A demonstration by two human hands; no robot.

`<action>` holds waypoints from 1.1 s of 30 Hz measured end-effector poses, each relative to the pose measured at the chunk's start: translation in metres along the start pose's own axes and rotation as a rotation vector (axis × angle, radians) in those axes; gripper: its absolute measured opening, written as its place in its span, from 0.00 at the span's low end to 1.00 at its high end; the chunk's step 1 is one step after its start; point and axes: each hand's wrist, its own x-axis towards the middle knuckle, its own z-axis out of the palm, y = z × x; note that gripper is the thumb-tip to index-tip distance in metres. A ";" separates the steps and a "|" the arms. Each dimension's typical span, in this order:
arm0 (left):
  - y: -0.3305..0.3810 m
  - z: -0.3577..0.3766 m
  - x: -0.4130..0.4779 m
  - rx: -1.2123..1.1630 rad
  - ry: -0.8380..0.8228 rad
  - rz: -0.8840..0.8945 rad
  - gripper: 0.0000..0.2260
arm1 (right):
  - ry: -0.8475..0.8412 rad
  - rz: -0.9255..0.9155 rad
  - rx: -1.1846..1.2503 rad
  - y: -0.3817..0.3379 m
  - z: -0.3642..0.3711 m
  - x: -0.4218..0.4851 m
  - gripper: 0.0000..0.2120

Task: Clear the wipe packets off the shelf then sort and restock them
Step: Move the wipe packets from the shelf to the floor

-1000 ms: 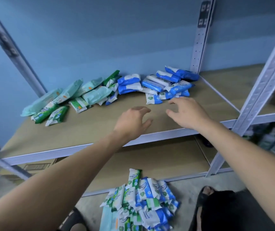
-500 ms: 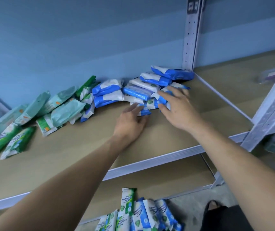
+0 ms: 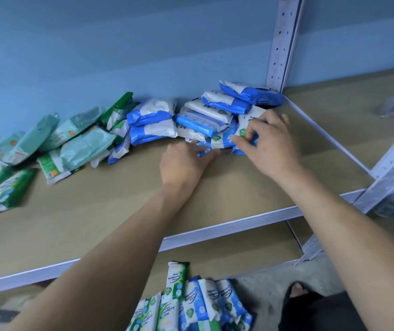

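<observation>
Blues, greens and tan before us
We see blue-and-white packets [image 3: 153, 120] far right, mint-green packets [image 3: 84, 142] and dark green-and-white packets [image 3: 7, 194] to the left, on a tan shelf [image 3: 119, 211] against a blue wall [image 3: 119, 44].

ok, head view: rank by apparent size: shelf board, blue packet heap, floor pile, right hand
1. shelf board
2. blue packet heap
3. floor pile, though the frame edge cuts it off, so its rank against the heap is unsure
4. right hand, pinching a packet in that heap
</observation>
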 end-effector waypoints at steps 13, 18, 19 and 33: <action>-0.009 -0.009 -0.002 -0.065 0.021 -0.090 0.20 | 0.026 0.070 0.000 0.009 -0.001 -0.007 0.12; -0.012 -0.013 -0.004 -0.062 -0.038 -0.077 0.19 | -0.044 0.190 -0.044 0.010 -0.003 -0.013 0.27; -0.013 -0.015 -0.005 -0.054 -0.062 -0.069 0.20 | -0.077 0.213 -0.074 0.009 -0.004 -0.015 0.29; -0.027 -0.046 -0.052 0.110 -0.203 -0.001 0.22 | -0.280 0.135 -0.162 -0.018 -0.026 -0.077 0.27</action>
